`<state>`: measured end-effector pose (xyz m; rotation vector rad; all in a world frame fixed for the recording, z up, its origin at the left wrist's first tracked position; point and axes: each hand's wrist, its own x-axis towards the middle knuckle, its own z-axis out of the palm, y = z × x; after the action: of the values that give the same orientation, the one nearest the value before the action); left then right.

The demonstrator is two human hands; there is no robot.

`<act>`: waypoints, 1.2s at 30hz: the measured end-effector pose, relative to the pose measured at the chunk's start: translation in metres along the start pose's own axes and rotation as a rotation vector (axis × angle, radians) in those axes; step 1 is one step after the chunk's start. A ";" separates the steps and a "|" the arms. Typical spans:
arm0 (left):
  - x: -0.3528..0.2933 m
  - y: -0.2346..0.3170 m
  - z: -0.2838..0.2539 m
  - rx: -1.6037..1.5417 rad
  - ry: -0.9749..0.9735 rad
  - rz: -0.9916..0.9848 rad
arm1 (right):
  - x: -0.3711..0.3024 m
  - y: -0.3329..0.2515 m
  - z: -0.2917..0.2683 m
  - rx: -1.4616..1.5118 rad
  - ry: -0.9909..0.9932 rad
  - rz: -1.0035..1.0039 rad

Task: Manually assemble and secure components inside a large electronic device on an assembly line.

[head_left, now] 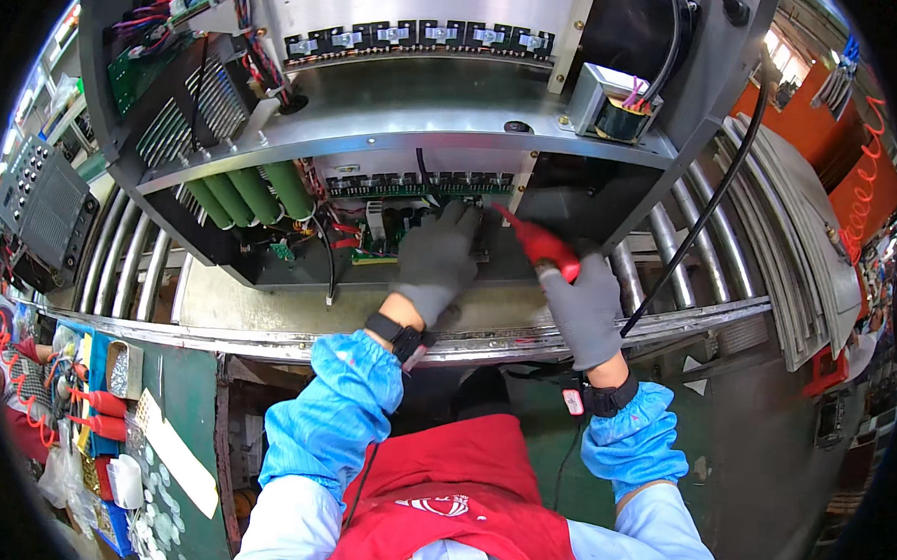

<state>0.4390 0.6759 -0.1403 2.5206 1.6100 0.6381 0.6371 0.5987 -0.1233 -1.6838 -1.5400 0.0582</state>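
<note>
My left hand, in a grey glove, reaches into the lower bay of a large metal cabinet. Its fingers are over a circuit board with dark upright parts, and whether they grip anything is hidden. In my right hand, also gloved in grey, is a red tapered tool. The tool's narrow tip points up and left, toward the board and my left fingers. A thin black cable hangs down close to my left hand.
Green cylindrical parts and loose wires sit left in the bay. The cabinet stands over a roller conveyor. A transformer is on its upper shelf. A long black cable crosses on the right. Red pointed items lie on the left bench.
</note>
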 end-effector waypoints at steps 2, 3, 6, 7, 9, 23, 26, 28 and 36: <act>-0.007 -0.004 0.008 -0.030 0.098 0.011 | 0.007 -0.002 0.000 -0.011 -0.038 -0.038; -0.008 -0.006 0.012 -0.011 0.139 0.027 | 0.011 -0.003 -0.001 -0.023 -0.084 -0.021; -0.011 -0.009 0.025 0.039 0.196 0.035 | 0.020 -0.006 0.001 -0.052 -0.145 -0.035; -0.013 -0.010 0.029 0.056 0.203 0.031 | 0.022 -0.007 0.004 -0.051 -0.109 -0.078; -0.017 -0.010 0.035 0.058 0.234 0.029 | 0.024 -0.008 0.011 -0.047 -0.051 -0.156; -0.027 -0.014 0.041 -0.030 0.270 0.037 | 0.055 -0.031 0.041 -0.149 -0.152 -0.253; -0.028 -0.015 0.040 -0.015 0.296 0.049 | 0.060 -0.038 0.046 -0.260 -0.118 -0.315; -0.028 -0.015 0.040 -0.027 0.324 0.068 | 0.062 -0.041 0.049 -0.324 -0.099 -0.343; -0.030 -0.017 0.036 -0.072 0.257 0.053 | 0.063 -0.052 0.053 -0.439 -0.141 -0.429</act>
<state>0.4273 0.6625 -0.1868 2.5214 1.5644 1.0438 0.5824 0.6741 -0.0972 -1.6557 -2.1054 -0.4209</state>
